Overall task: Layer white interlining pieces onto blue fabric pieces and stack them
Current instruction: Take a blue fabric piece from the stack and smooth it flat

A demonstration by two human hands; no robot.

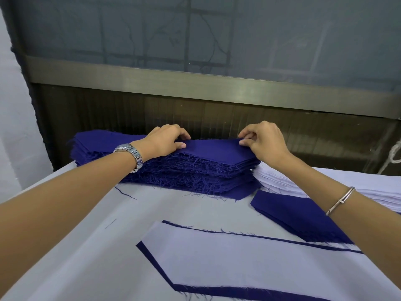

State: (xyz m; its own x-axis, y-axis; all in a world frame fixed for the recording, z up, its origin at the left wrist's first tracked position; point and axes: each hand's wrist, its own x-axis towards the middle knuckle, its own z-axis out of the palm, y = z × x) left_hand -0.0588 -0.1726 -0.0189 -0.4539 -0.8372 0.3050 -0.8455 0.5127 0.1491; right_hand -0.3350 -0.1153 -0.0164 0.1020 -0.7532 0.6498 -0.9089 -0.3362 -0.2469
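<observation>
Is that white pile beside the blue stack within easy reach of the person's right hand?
Probably yes: the white pile lies open just beside the right hand, which pinches the top blue piece and would need to release it.

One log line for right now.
left hand: pinches top blue piece | right hand: pinches it | layered pair: near, flat

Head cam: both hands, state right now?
Left hand: pinching the top blue piece of the blue stack at its left end.
Right hand: pinching the same piece at its right end.
</observation>
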